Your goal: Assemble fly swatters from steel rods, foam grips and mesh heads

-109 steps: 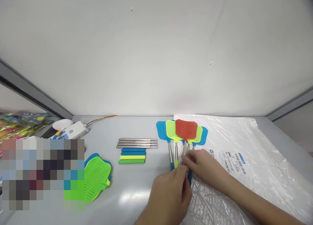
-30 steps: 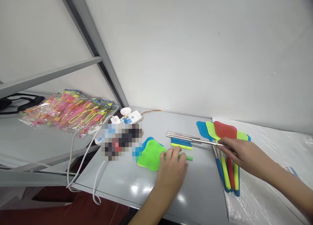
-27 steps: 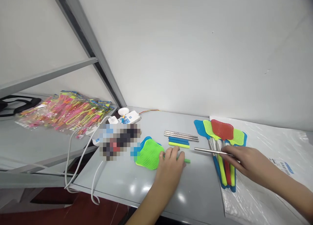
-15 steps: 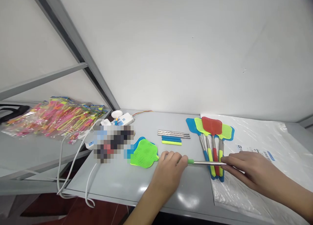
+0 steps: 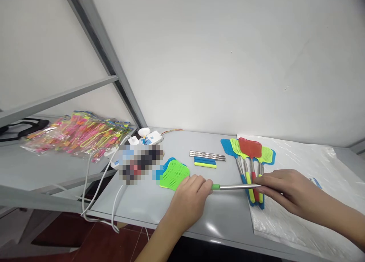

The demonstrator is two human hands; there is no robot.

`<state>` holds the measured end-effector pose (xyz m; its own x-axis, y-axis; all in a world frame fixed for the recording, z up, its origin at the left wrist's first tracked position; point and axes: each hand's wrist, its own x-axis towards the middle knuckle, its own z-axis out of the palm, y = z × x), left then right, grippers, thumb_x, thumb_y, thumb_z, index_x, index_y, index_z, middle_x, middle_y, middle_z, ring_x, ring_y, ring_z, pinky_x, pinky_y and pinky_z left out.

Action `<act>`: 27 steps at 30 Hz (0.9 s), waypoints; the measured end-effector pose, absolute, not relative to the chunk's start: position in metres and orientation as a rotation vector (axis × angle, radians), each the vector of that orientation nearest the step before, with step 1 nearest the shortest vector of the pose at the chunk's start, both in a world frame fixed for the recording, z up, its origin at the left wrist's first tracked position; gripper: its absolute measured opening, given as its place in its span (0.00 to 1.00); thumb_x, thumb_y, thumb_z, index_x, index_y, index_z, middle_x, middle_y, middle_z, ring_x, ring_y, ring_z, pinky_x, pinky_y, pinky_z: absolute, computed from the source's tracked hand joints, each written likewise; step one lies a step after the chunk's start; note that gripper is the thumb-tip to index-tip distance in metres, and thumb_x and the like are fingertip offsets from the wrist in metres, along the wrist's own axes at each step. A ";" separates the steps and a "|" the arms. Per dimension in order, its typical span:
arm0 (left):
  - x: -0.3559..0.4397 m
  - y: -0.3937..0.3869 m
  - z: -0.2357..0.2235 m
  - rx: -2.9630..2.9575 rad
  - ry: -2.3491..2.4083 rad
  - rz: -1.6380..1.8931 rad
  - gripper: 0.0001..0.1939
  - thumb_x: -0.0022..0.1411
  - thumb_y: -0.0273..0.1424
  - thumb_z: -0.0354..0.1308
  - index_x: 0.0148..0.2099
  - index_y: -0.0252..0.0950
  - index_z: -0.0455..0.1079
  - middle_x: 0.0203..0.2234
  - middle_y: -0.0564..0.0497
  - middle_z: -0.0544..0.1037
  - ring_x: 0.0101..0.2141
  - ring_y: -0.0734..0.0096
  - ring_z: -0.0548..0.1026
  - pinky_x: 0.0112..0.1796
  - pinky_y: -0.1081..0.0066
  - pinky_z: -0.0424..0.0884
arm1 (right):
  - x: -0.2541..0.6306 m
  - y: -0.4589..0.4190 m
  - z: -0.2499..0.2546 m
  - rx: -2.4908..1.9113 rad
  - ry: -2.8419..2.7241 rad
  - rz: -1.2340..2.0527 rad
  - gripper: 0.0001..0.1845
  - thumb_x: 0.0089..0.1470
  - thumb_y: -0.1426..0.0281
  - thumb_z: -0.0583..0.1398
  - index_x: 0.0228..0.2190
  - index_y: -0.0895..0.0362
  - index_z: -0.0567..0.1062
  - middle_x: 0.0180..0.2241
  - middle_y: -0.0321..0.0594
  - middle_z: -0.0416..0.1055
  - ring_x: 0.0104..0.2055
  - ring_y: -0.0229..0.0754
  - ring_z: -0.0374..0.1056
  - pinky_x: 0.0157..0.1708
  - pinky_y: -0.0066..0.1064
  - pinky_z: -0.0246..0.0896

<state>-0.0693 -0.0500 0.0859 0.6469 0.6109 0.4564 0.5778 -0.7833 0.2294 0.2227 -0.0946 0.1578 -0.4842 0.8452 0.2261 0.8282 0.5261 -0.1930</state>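
My left hand (image 5: 189,198) is closed round a green grip sleeve (image 5: 215,186), of which only the right end shows. My right hand (image 5: 281,190) pinches the right end of a metal rod (image 5: 236,186). The rod's left end meets the green sleeve just above the grey table (image 5: 228,216). Right behind my left hand lies a green swatter head (image 5: 173,174) on top of a blue one. Under my right hand, several finished fly swatters (image 5: 251,155) lie fanned out, their handles toward me.
Loose metal rods (image 5: 207,155) and blue and yellow sleeves (image 5: 204,162) lie mid-table. A clear plastic bag (image 5: 299,186) covers the table's right side. A power strip (image 5: 148,138) with white cables sits at the left. Packets of colourful toys (image 5: 76,131) lie on the neighbouring shelf.
My right hand took one rod from the pile and my left picked up the green sleeve. The two were then brought end to end in front of me.
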 end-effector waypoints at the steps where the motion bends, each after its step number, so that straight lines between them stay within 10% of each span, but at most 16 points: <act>1: -0.072 -0.050 0.087 2.803 1.001 0.820 0.10 0.69 0.23 0.43 0.45 0.37 0.63 0.29 0.51 0.70 0.29 0.68 0.65 0.30 0.69 0.57 | 0.221 -0.093 0.159 -1.394 -2.517 0.139 0.15 0.65 0.63 0.52 0.35 0.50 0.77 0.26 0.36 0.75 0.26 0.38 0.70 0.28 0.29 0.61; 27: -0.123 -0.079 0.077 2.644 1.351 0.443 0.06 0.70 0.26 0.46 0.40 0.40 0.61 0.29 0.56 0.73 0.29 0.66 0.71 0.25 0.66 0.53 | 0.081 -0.044 0.113 -1.041 -2.844 0.402 0.18 0.67 0.65 0.46 0.29 0.55 0.68 0.23 0.35 0.69 0.22 0.37 0.62 0.24 0.32 0.46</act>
